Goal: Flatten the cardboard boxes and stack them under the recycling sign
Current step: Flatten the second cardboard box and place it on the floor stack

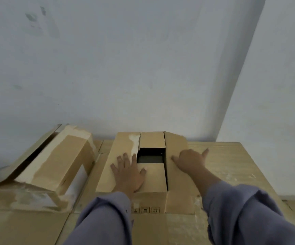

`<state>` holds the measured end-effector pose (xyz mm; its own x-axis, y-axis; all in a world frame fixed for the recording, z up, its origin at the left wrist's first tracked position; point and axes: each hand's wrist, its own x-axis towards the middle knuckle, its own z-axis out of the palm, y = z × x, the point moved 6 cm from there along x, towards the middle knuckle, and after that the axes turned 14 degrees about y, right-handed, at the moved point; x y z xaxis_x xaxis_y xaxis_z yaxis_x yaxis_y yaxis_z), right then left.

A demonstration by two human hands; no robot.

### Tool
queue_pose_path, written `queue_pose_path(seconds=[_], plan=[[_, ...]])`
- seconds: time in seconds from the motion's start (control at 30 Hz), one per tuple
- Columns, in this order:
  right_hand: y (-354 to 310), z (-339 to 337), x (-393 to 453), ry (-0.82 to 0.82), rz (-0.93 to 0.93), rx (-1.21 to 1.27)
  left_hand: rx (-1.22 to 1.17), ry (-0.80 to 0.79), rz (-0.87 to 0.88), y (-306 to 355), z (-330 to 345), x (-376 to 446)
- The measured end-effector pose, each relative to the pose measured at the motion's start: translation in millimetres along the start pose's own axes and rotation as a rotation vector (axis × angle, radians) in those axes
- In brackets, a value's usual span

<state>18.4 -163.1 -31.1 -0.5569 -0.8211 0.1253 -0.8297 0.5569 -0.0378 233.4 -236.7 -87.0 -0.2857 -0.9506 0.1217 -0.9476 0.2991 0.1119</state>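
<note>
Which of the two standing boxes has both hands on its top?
The middle box, with a dark gap between its flaps; the taped box beside it on the left is untouched.

No words can be read; only small black handling symbols mark the middle box's front side.

Bare storage corner: scuffed white walls (flattened cardboard underfoot)

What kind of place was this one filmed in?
Probably a storeroom corner or recycling spot indoors: bare scuffed white walls, flattened cardboard covering the surface, and two taped boxes on it.
</note>
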Motion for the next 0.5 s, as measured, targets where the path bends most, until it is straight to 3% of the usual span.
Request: queue_pose_path(seconds=[0.13,0.33,0.5], plan=[[-28.0,23.8,-10.8,-0.022,-0.023,0.225,0.001,0.051,0.076,0.9,-9.1,4.6],[-52.5,27.2,6.1,-0.042,-0.138,0.235,-0.142,0.089,0.151,-16.5,-76.4,31.8],[-55.9,30.3,17.0,-0.068,-0.149,0.228,0.332,0.227,0.098,-59.8,-128.1,45.2]])
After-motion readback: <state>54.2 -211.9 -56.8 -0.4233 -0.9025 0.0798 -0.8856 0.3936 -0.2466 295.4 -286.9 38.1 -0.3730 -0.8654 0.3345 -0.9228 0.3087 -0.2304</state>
